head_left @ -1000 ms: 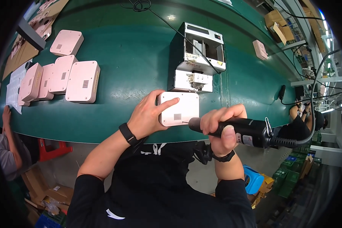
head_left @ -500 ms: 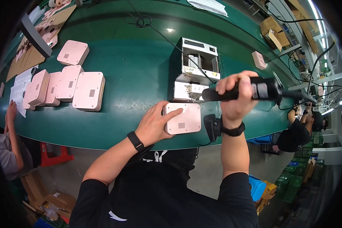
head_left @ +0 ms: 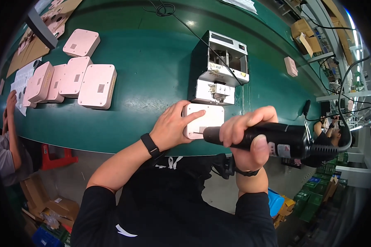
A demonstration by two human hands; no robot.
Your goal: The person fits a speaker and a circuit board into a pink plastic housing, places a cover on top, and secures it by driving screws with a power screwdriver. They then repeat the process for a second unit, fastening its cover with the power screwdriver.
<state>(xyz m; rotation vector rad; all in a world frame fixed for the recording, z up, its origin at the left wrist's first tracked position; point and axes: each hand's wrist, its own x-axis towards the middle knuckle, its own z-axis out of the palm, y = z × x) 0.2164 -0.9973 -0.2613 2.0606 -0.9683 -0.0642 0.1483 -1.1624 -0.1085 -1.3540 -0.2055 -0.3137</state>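
Head view: left hand [head_left: 171,127] pins the pale pink casing [head_left: 204,120] at six o'clock of the screw feeder [head_left: 220,68]; right hand [head_left: 247,136] grips the electric screwdriver [head_left: 276,140], tip on the casing's near edge — fastening looks underway, with four similar casings [head_left: 72,78] waiting at nine o'clock.

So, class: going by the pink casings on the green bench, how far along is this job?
Looks done: nothing shows for certain; four pink casings lie to the left, whether finished or waiting is unclear. In hand: the left hand steadies one pink casing at the bench edge while the right hand holds a black electric screwdriver over it. Left: another casing lies far right.
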